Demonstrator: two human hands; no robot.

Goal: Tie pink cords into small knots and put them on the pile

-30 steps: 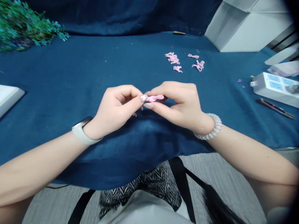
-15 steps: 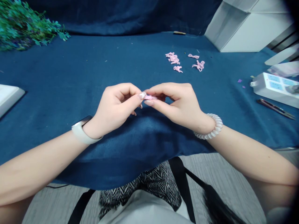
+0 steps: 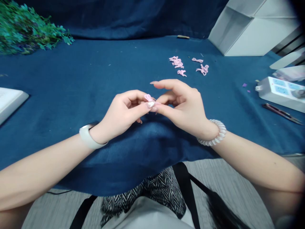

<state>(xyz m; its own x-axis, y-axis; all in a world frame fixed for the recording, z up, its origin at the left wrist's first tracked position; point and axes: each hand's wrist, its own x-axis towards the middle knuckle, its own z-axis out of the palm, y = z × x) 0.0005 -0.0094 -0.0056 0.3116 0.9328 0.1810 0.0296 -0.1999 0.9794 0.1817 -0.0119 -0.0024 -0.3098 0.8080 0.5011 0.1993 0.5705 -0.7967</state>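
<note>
A small looped piece of pink cord is held between both hands above the near part of the blue cloth. My left hand pinches it between thumb and fingertips, with loops sticking up over the thumb. My right hand is closed on the cord's right end with the thumb and a curled finger, while its index finger stretches out above. Part of the cord is hidden by the fingertips. Beyond the hands lie several knotted pink cord pieces, with another looped bunch to their right.
A white power strip and thread snips lie at the right. Behind them stands a white box. Green foliage fills the far left corner; a white object's edge shows at left.
My left hand has moved slightly right and down. My right index finger has lifted off the cord and extended. The cord's loops now stand up above the left thumb.
</note>
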